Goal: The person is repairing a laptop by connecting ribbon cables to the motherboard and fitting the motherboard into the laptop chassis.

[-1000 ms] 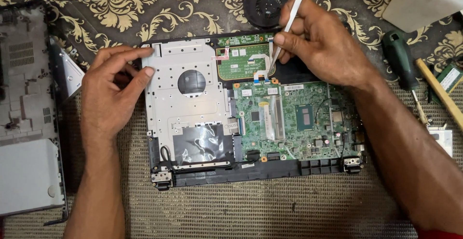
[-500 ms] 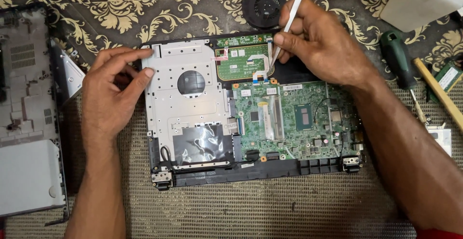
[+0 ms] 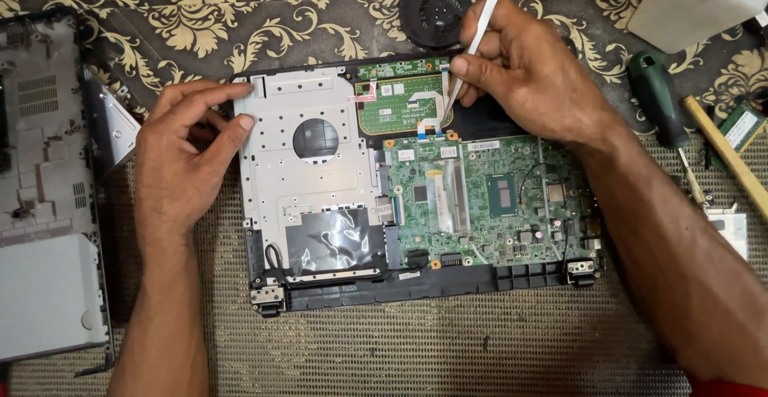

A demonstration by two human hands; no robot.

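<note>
I see the opened laptop base (image 3: 416,197) lying flat on a coarse woven mat, its black plastic frame ringing a dull silver stamped-metal plate on one side and a green circuit board (image 3: 488,197) studded with chips on the other. My left hand (image 3: 180,157) rests on the plate's top corner, fingers loosely spread, thumb and forefinger against the metal edge, holding nothing. My right hand (image 3: 528,77) pinches a slim white plastic pry tool (image 3: 478,41) between thumb and fingertips; the tool is tilted, its tip down at a thin flat ribbon cable near the smaller green board at the top edge. A round black fan (image 3: 436,9) lies on the gold-patterned cloth just above the base. A green-handled screwdriver (image 3: 660,101) lies to the right, and a grey plastic bottom cover (image 3: 44,197) sits well to the left.
</note>
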